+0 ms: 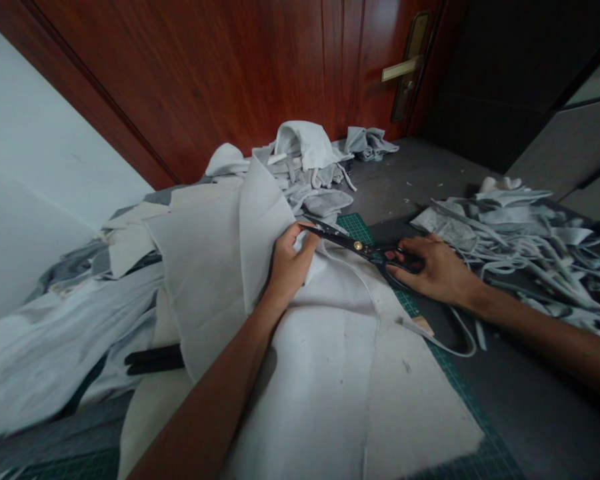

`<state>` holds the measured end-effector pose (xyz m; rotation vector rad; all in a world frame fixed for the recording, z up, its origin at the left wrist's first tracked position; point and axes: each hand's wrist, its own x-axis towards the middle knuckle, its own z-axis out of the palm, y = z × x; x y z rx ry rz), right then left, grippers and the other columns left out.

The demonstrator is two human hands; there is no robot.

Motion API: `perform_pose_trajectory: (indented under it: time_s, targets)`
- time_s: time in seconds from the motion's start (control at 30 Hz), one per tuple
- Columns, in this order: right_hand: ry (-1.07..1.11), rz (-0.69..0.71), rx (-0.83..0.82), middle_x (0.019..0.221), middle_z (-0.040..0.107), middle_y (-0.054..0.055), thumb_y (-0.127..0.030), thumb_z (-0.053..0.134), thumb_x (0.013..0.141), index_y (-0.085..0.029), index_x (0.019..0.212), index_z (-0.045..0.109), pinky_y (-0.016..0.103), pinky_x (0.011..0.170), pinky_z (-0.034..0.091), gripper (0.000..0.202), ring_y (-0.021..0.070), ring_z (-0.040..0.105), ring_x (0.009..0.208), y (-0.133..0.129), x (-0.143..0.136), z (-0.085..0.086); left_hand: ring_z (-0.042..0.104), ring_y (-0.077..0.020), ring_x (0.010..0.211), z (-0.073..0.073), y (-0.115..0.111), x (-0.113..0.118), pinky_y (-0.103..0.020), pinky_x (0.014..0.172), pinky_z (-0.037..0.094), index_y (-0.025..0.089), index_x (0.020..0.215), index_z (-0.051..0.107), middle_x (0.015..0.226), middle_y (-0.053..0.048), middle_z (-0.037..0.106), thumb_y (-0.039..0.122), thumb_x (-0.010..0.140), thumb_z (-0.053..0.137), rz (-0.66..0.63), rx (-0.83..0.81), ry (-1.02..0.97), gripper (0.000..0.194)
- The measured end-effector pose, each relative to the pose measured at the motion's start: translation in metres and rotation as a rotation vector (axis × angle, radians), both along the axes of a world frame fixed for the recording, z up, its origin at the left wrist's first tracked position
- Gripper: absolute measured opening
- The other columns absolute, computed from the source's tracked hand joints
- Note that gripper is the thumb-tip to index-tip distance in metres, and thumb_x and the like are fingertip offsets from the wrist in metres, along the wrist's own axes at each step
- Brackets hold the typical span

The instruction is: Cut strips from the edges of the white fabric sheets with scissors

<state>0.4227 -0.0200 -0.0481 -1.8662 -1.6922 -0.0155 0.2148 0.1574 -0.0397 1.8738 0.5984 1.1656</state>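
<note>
My right hand (433, 267) is closed round the handles of black scissors (359, 246). Their blades point left, along the edge of a light grey fabric sheet (325, 347), with the tips by my left fingers. My left hand (291, 257) pinches the fabric near the blade tips. Part of the sheet stands folded up left of this hand. From its right edge a narrow strip (467, 347) curls away. Beneath the fabric lies a green cutting mat (455, 373), mostly covered.
Fabric scraps (320, 193) are heaped at the back. Cut strips (540, 247) form a tangled pile on the right. White and grey cloth (90, 340) covers the left side, near a black bar-like object (155, 359). A wooden door (260, 73) stands behind.
</note>
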Motion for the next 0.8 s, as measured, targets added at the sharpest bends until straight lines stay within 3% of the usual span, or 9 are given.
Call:
perform_pose_trajectory:
  time_s: [0.3,0.5,0.7,0.8]
  targets:
    - [0.007,0.004,-0.005,0.061,0.057,-0.002,-0.046,0.059,0.086,-0.024,0.071,0.050,0.039,0.075,0.040,0.028,0.0193,0.058,0.059,-0.0005,-0.0004,0.0010,0.068,-0.0209,0.098,0.0003,-0.0003,0.0004,-0.032,0.095,0.051,0.021,0.093,0.071,0.096,-0.002,0.076,0.027,0.089,0.065,-0.028,-0.026,-0.011,0.010]
    - [0.000,-0.034,0.002,0.063,0.060,0.000,-0.047,0.060,0.086,-0.024,0.070,0.051,0.038,0.073,0.040,0.030,0.0201,0.058,0.059,-0.0020,-0.0010,0.0021,0.067,-0.0216,0.106,0.0026,-0.0023,0.0002,-0.032,0.097,0.049,0.019,0.102,0.072,0.107,-0.004,0.077,0.030,0.090,0.064,-0.058,-0.051,-0.018,0.017]
    - [0.181,-0.071,0.025,0.065,0.058,0.001,-0.045,0.059,0.086,-0.024,0.069,0.050,0.032,0.060,0.041,0.029,0.0181,0.055,0.060,-0.0036,-0.0018,0.0065,0.061,-0.0161,0.079,0.0016,-0.0029,-0.0017,-0.027,0.078,0.047,0.020,0.086,0.067,0.081,0.001,0.068,0.034,0.089,0.065,-0.060,-0.068,0.051,0.014]
    - [0.302,-0.094,0.021,0.067,0.059,0.001,-0.045,0.054,0.090,-0.024,0.071,0.049,0.029,0.054,0.038,0.029,0.0162,0.052,0.059,-0.0029,0.0008,0.0067,0.059,-0.0157,0.077,0.0031,-0.0041,-0.0025,-0.027,0.076,0.047,0.021,0.086,0.065,0.079,0.002,0.065,0.036,0.090,0.064,-0.044,-0.065,0.057,0.015]
